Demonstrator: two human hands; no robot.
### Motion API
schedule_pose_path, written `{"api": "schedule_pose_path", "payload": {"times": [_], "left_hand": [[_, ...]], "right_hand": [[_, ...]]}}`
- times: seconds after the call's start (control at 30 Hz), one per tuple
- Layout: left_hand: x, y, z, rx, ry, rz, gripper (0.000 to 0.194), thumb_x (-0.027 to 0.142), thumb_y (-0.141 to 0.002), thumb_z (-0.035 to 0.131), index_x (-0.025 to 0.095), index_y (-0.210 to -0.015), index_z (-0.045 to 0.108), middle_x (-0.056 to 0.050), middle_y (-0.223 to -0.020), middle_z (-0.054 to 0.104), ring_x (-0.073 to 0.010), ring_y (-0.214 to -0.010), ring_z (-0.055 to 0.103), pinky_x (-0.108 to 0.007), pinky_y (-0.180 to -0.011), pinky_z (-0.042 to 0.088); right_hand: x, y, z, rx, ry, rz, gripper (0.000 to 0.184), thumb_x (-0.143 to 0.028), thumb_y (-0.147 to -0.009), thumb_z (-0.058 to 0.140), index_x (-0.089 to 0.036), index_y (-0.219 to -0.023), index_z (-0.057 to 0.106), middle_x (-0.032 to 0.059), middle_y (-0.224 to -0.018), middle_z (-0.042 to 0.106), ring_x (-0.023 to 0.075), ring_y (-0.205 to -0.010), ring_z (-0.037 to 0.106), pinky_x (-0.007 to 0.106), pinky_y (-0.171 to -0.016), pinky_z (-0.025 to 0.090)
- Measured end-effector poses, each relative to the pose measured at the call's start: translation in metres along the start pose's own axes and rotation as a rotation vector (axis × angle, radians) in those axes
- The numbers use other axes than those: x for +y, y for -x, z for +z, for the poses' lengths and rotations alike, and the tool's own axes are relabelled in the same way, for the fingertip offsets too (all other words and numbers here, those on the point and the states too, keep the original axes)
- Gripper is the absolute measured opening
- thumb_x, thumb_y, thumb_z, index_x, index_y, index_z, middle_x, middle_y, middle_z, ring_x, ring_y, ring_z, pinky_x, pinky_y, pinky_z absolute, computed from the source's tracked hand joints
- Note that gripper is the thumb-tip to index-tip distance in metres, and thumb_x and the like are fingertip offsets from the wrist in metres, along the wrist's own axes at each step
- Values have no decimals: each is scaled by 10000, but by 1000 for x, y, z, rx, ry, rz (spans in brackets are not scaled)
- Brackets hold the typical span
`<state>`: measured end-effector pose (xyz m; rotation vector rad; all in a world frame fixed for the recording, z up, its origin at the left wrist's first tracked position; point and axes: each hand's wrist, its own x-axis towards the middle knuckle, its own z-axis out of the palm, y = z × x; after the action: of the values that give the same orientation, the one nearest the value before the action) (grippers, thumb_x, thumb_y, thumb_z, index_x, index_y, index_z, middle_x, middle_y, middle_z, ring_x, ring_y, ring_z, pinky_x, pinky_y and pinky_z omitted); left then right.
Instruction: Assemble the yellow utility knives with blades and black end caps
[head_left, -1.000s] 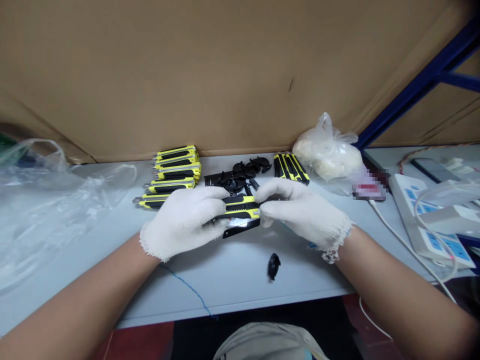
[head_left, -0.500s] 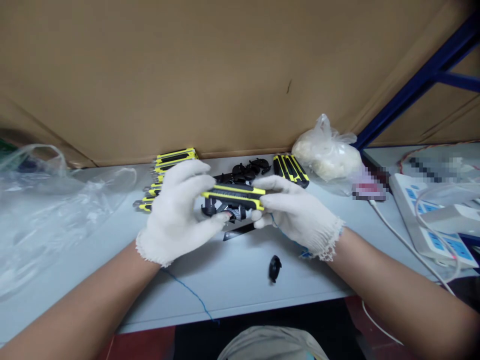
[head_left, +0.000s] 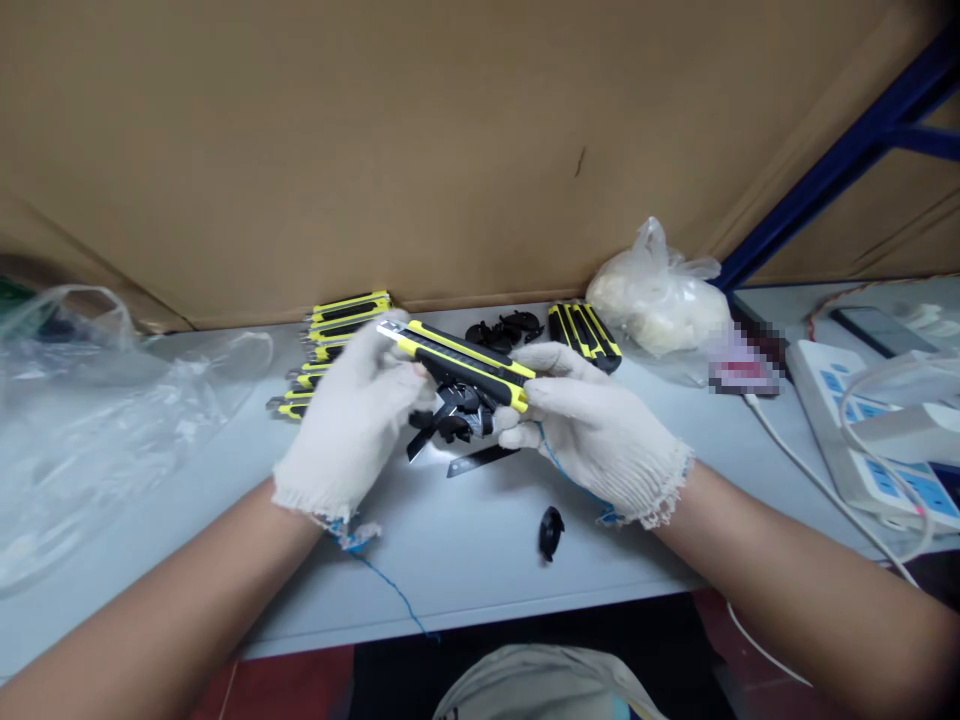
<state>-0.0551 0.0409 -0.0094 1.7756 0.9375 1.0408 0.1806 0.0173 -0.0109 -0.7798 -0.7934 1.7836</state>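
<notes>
A yellow-and-black utility knife (head_left: 469, 366) is held up level with my chest, tilted, its metal nose pointing left and upward. My right hand (head_left: 592, 425), in a white knit glove, grips its rear end between thumb and fingers. At the nose end, my gloved left hand (head_left: 349, 415) is closed, the fingers curled behind the knife and the thumb against its lower side. Under the knife lie black plastic caps (head_left: 454, 428) and loose blades, one dark blade (head_left: 480, 461) flat on the table. A single black cap (head_left: 551, 533) sits nearer the front edge.
A stack of similar knives (head_left: 349, 305) is at the back left, with more knives (head_left: 583, 335) at the back right. Clear plastic bags (head_left: 127, 430) spread over the left side. A tied bag (head_left: 656, 295), a power strip (head_left: 862, 430) and white cables occupy the right.
The knife has turned so its nose rises to the left, and its metal tip now shows. My left hand's fingers have curled in and the thumb has moved up to the knife.
</notes>
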Motion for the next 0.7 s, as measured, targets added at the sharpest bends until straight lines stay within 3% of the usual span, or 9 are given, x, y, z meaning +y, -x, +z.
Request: {"api": "schedule_pose_path", "payload": {"times": [0.1, 0.2, 0.27, 0.37, 0.5, 0.6, 0.7], "left_hand": [[-5, 5, 10, -36, 396, -243, 315, 376, -1032, 664, 196, -1283, 603, -41, -968, 641, -133, -756, 568, -288, -675, 521], [-8, 8, 17, 49, 469, -298, 294, 375, -965, 767, 181, -1177, 704, -40, -902, 673, -121, -685, 548, -251, -598, 478], [-7, 7, 17, 145, 569, -306, 270, 336, -929, 797, 188, -1147, 736, -33, -899, 684, -122, -689, 569, -234, -588, 485], [-2, 2, 11, 284, 724, -322, 190, 266, -890, 796, 167, -1050, 770, -41, -945, 695, -137, -774, 630, -216, -606, 525], [2, -2, 3, 377, 756, -318, 137, 254, -911, 744, 148, -994, 771, -45, -911, 681, -115, -711, 587, -178, -477, 434], [2, -4, 0, 400, 708, -310, 161, 293, -952, 691, 144, -965, 751, -38, -840, 655, -102, -608, 517, -180, -417, 381], [3, -5, -2, 474, 657, -304, 209, 319, -997, 626, 146, -935, 725, -39, -819, 639, -106, -581, 498, -184, -392, 349]], "right_hand": [[9, 2, 5, -47, 86, 18, 398, -240, -825, 837, -248, -1146, 602, 11, -962, 752, 202, -783, 790, 332, -673, 669], [7, 5, 5, -64, 322, 56, 456, -265, -888, 753, -256, -1308, 577, 11, -940, 739, 186, -732, 749, 312, -620, 618], [-8, 10, 1, -96, 631, 38, 482, -275, -938, 688, -266, -1405, 572, -8, -887, 708, 166, -680, 682, 300, -604, 561], [-41, 21, -8, -318, 1299, -128, 279, -284, -916, 742, -245, -1193, 745, -3, -873, 685, 163, -752, 627, 294, -688, 479], [-53, 35, -13, -691, 1642, -63, 329, -378, -836, 855, -278, -1142, 788, 8, -982, 719, 188, -823, 644, 293, -677, 400], [-35, 35, -13, -721, 1829, -56, 143, -235, -837, 781, -282, -971, 794, 0, -948, 721, 181, -772, 630, 300, -637, 333], [-23, 25, -16, -699, 1863, -63, 126, -213, -880, 728, -281, -965, 792, 0, -962, 728, 186, -796, 644, 302, -655, 355]]}}
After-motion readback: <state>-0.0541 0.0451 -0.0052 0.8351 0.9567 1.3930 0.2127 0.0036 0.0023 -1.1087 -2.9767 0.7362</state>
